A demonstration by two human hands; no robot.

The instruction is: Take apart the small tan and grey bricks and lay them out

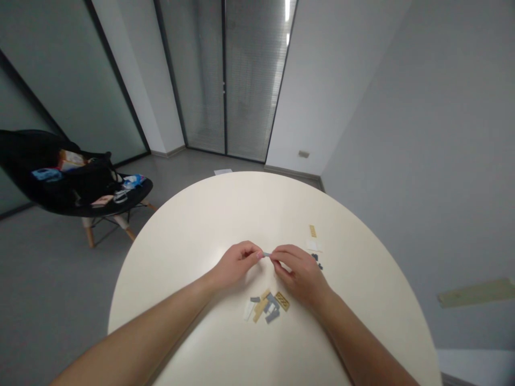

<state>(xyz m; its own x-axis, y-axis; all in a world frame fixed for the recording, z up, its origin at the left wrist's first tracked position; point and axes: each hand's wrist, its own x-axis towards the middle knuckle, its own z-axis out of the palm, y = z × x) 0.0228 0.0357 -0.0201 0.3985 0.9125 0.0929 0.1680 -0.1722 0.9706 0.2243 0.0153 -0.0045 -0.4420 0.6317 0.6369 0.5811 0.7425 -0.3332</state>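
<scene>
Between my two hands, above the middle of the round table, is a small grey piece (266, 254). My left hand (238, 262) pinches its left end between thumb and fingers. The fingertips of my right hand (300, 271) close on its right end. Nearer to me on the table lies a loose pile of tan, grey and white building pieces, among them a tan studded plate (282, 301) and a dark grey piece (272, 316). Beyond my right hand are a tan piece (313, 231), a white piece (314, 246) and small dark pieces (315, 258), partly hidden by the hand.
The round cream table (181, 230) fills the lower middle. A black chair (24, 185) with a black bag (94, 179) and small packets stands at the left. Glass doors (225, 80) are behind the table, and a grey wall (434, 177) rises at the right.
</scene>
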